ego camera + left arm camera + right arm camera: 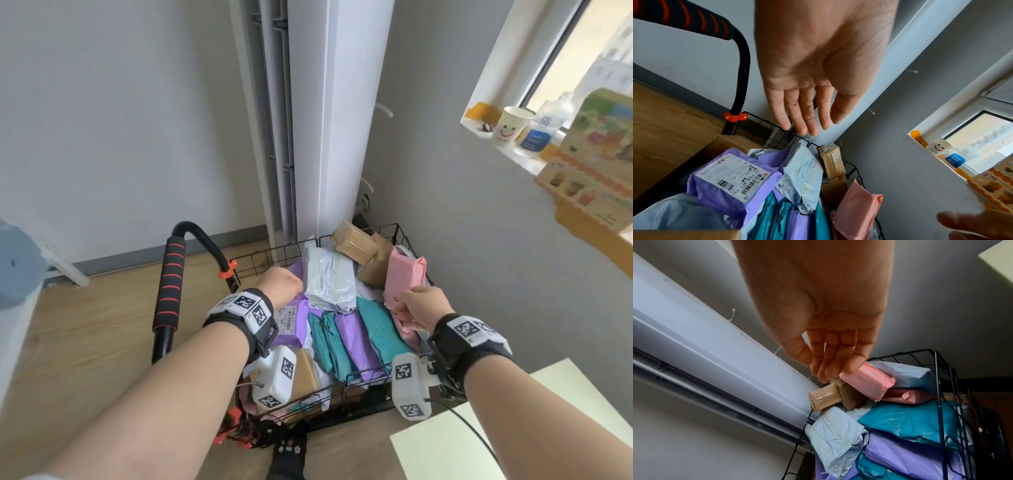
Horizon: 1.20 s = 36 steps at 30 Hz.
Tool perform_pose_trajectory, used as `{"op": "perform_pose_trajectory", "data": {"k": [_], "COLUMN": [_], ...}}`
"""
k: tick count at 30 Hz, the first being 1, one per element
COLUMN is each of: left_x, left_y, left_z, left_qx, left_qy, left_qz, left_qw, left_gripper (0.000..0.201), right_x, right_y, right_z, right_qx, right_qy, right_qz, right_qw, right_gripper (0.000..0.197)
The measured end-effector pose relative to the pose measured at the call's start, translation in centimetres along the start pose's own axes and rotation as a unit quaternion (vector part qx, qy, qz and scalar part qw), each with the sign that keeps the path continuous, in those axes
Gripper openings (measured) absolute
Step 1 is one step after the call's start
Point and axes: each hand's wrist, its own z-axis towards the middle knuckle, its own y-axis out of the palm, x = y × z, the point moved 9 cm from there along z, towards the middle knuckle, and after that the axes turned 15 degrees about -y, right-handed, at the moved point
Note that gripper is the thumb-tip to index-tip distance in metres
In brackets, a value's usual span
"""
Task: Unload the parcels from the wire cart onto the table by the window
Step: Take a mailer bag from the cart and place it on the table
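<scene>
**1. Wire cart** (274, 247). Directly ahead at 12 o'clock, basket full to the rim. Push handle (171, 284) stands on the 9 o'clock side. A wall runs close along the 3 o'clock side and a tall white unit stands at 12, so there is no exit room on either side.

**2. Table** (534, 425). Pale green top at approx. 4 o'clock from the basket, its corner near the basket's near-right corner. Judged to be the drop surface. Window sill (479, 128) is higher up at 2 o'clock.

**3. Parcels.** All visible parcels are in the cart; none show on the table.
- Pink parcel (404, 274): leans on edge against the 3 o'clock wire wall, long axis approx. 12–6, upper end toward 12.
- Purple labelled parcel (291, 322): lies flat at the 9 o'clock side, label up.

**4. Hands.**
- Left hand (279, 286): above the purple labelled parcel. Fingers straight and together per wrist view, nothing held.
- Right hand (419, 308): just at the 6 o'clock end of the pink parcel. Fingers loosely bent, no grip visible. Contact w/ the parcel can't be confirmed.

**5. Next move (judgement).** The right hand is nearer both the pink parcel and the table. Lift straight up to clear the rim wire, then swing toward 4 o'clock. Open room is up and toward 6 only. Watch the wrist cable at the near rim.
</scene>
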Motion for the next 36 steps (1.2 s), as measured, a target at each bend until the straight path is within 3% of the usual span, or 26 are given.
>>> {"op": "perform_pose_trajectory", "data": {"k": [4,12,18,25,28,32,36], "left_x": [-1.0,-4.0,-6.6,-9.1,-10.3,-11.9,-12.3], "left_y": [-0.9,-1.7,0.8,4.7,5.4,6.0,6.2], "left_z": [3.7,12.5,17.8,21.5,22.6,23.5,23.8], "left_qx": [0.003,-0.023,-0.073,-0.122,-0.114,-0.093,-0.095], "left_qy": [-0.025,-0.063,-0.090,-0.118,-0.125,-0.136,-0.130], "left_qz": [-0.010,-0.020,-0.016,-0.015,-0.011,-0.022,-0.030], "left_qw": [1.000,0.998,0.993,0.985,0.986,0.986,0.987], "left_gripper": [0.019,0.025,0.009,0.010,0.011,0.020,0.028], "right_x": [-0.3,-0.5,2.3,6.3,7.8,9.6,10.7], "right_y": [3.3,11.6,17.6,21.8,23.3,25.9,28.1], "right_z": [2.8,7.9,11.3,14.0,14.4,14.1,13.8], "right_qx": [-0.038,-0.097,-0.129,-0.141,-0.157,-0.202,-0.244], "right_qy": [-0.014,0.025,0.057,0.087,0.091,0.100,0.115], "right_qz": [-0.022,-0.035,-0.049,-0.062,-0.080,-0.091,-0.090], "right_qw": [0.999,0.994,0.989,0.984,0.980,0.970,0.959], "right_gripper": [0.012,0.012,0.012,0.010,0.024,0.062,0.074]}}
